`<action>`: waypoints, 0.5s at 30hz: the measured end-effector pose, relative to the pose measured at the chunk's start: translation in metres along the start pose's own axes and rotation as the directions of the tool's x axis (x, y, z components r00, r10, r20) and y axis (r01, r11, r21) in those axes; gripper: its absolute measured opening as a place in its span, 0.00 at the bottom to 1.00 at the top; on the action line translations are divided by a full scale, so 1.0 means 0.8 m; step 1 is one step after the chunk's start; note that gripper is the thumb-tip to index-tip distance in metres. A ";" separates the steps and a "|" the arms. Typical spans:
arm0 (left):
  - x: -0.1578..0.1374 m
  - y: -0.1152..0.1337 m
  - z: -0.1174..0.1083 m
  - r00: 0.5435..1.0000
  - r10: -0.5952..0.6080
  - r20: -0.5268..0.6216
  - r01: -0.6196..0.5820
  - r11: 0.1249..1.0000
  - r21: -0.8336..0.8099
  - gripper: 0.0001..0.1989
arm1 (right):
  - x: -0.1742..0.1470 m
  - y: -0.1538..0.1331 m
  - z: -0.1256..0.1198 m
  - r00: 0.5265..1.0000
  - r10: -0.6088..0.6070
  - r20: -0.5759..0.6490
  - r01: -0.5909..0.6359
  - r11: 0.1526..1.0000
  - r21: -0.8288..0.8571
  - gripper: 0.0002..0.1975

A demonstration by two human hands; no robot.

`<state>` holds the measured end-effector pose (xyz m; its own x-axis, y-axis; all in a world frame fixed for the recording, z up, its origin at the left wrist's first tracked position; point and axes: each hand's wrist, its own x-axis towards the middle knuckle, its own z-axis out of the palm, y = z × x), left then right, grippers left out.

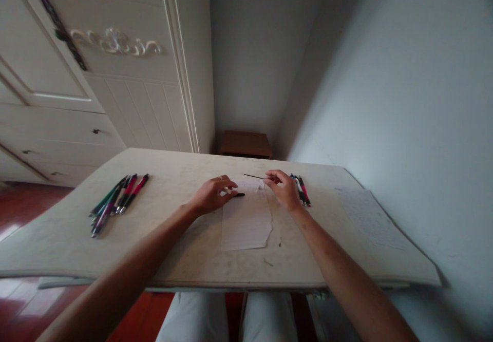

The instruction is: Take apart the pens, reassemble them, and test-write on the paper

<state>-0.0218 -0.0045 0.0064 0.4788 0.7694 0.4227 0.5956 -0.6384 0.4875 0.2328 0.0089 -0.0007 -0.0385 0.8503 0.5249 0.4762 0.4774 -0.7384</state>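
Observation:
My left hand [211,194] rests on the top left of a torn sheet of paper [246,221], its fingers closed on a short black pen part [238,194] that pokes out to the right. My right hand [284,188] pinches a thin dark refill [254,176] that sticks out to the left, just above the paper's top edge. The two hands are a small gap apart over the paper on the white table [185,249].
Several pens [115,198] lie in a bunch at the table's left. A few more pens [301,189] lie just right of my right hand. Another sheet of paper [370,219] lies at the far right by the wall. A white wardrobe [96,75] stands behind the table.

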 end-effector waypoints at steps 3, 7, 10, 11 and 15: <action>0.002 0.007 0.005 1.000 0.023 -0.021 -0.023 1.000 -0.005 0.08 | 0.000 0.003 0.004 1.000 0.028 0.003 -0.028 0.998 0.052 0.11; 0.016 0.024 0.015 0.999 0.045 0.022 -0.046 0.996 0.073 0.09 | 0.000 0.007 0.005 0.999 0.045 -0.018 -0.044 0.996 0.078 0.11; 0.033 0.042 0.024 0.995 -0.025 0.099 0.004 0.979 0.206 0.11 | 0.000 0.010 0.005 0.998 0.059 -0.036 -0.056 0.995 0.080 0.11; 0.039 0.047 0.027 0.991 -0.060 0.116 0.030 0.969 0.245 0.12 | 0.001 0.011 0.005 0.997 0.064 -0.039 -0.060 0.995 0.083 0.12; 0.058 0.058 0.040 0.977 -0.140 0.158 0.077 0.932 0.353 0.13 | 0.002 0.015 0.004 0.995 0.075 -0.063 -0.069 0.994 0.089 0.12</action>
<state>0.0490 0.0020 0.0241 0.4866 0.8445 0.2238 0.8198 -0.5299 0.2170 0.2354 0.0171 -0.0103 0.0526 0.8681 0.4935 0.3977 0.4351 -0.8078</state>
